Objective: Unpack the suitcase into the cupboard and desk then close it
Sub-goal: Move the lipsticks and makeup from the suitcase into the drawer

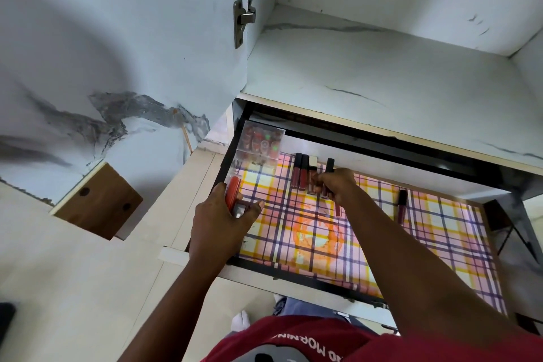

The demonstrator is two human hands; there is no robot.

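A pulled-out drawer (293,269) lined with pink, yellow and purple plaid paper sits under a white marble-look cupboard shelf (382,73). My left hand (223,223) grips a red tube with a silver end (233,195) at the drawer's left edge. My right hand (338,185) pinches a dark red lip-gloss tube (325,178) at the end of a row of similar tubes (302,172) standing near the drawer's back. A clear plastic box of small red pots (260,142) stands in the back left corner. The suitcase is out of view.
Another dark tube (402,206) lies alone on the liner to the right, and one more (339,210) shows below my right wrist. The open cupboard door (117,38) with its hinge (244,19) stands at left. Pale floor tiles and my feet are below the drawer.
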